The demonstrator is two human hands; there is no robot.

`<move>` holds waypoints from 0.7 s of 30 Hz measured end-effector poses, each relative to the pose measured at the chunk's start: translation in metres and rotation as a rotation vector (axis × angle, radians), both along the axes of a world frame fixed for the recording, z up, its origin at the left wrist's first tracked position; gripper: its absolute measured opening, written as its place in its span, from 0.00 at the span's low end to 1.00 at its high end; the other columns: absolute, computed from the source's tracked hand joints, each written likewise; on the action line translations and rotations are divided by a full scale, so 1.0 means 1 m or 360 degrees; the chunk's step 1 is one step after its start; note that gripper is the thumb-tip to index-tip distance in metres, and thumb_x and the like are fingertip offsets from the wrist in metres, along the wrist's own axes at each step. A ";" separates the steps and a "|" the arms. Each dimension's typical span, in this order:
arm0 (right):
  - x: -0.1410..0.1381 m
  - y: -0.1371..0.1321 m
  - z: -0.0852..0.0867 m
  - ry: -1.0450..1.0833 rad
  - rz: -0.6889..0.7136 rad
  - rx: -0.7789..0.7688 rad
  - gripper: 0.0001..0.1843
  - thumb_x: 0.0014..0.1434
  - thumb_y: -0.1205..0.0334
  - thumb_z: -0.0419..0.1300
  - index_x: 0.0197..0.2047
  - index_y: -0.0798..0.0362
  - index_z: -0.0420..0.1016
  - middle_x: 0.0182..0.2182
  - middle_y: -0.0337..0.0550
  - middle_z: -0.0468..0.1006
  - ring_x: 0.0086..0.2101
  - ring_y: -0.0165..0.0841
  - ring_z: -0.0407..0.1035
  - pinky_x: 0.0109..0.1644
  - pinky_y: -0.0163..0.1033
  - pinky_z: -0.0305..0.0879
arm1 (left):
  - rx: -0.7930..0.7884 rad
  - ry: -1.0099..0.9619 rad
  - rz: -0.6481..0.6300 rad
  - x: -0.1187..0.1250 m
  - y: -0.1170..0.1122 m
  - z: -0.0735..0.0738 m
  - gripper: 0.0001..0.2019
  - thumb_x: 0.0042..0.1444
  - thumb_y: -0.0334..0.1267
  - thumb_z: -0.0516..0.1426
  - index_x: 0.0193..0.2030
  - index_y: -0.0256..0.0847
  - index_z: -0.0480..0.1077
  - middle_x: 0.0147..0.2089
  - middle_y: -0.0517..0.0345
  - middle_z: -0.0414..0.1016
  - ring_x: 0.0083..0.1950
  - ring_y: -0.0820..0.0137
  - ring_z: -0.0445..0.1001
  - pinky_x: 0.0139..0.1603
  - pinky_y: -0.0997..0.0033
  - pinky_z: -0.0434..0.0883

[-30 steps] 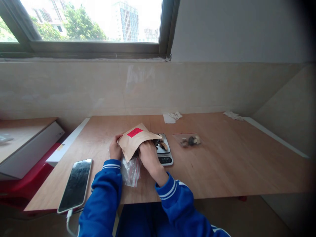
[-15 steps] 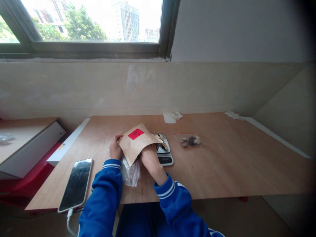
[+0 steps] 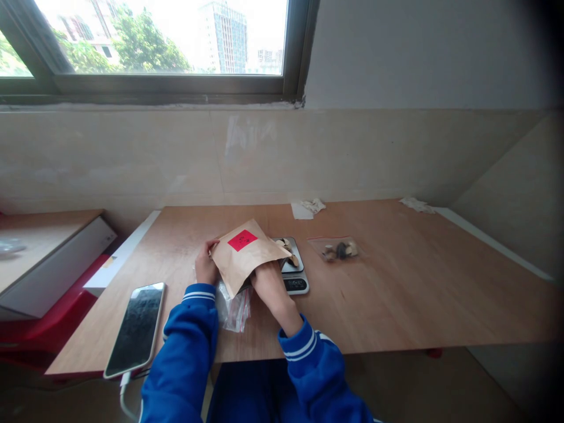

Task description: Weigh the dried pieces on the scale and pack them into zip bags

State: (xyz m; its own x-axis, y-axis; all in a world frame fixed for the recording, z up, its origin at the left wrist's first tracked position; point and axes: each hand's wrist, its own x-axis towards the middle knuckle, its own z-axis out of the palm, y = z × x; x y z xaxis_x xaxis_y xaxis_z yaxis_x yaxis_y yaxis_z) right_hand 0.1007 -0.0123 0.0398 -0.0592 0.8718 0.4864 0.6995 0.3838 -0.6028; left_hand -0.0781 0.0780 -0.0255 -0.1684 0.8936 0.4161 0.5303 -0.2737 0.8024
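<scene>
My left hand [image 3: 205, 268] grips the left edge of a brown paper pouch [image 3: 247, 257] with a red label, holding it tilted over the table. My right hand [image 3: 269, 284] reaches into the pouch's open mouth, its fingers hidden inside. Just behind the pouch sits a small digital scale [image 3: 292, 273] with a few dark and tan pieces on its plate. Clear zip bags [image 3: 235, 307] lie under the pouch.
A phone [image 3: 136, 329] on a cable lies at the table's near left. A clear bag of dried pieces [image 3: 337, 249] rests right of the scale. Crumpled tissues [image 3: 308, 207] lie near the far wall, more paper [image 3: 416, 205] at far right. A white box [image 3: 57, 267] stands left.
My right hand has slid deeper into the pouch, so its fingers no longer show. The pouch now covers more of the scale's plate.
</scene>
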 end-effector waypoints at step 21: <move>0.015 -0.004 0.002 -0.0086 0.0198 -0.0154 0.31 0.54 0.77 0.54 0.61 0.53 0.66 0.60 0.45 0.67 0.62 0.42 0.56 0.67 0.47 0.52 | 0.0074 -0.0052 0.0010 -0.004 0.007 -0.012 0.14 0.52 0.40 0.57 0.46 0.42 0.70 0.46 0.53 0.78 0.48 0.64 0.75 0.47 0.68 0.69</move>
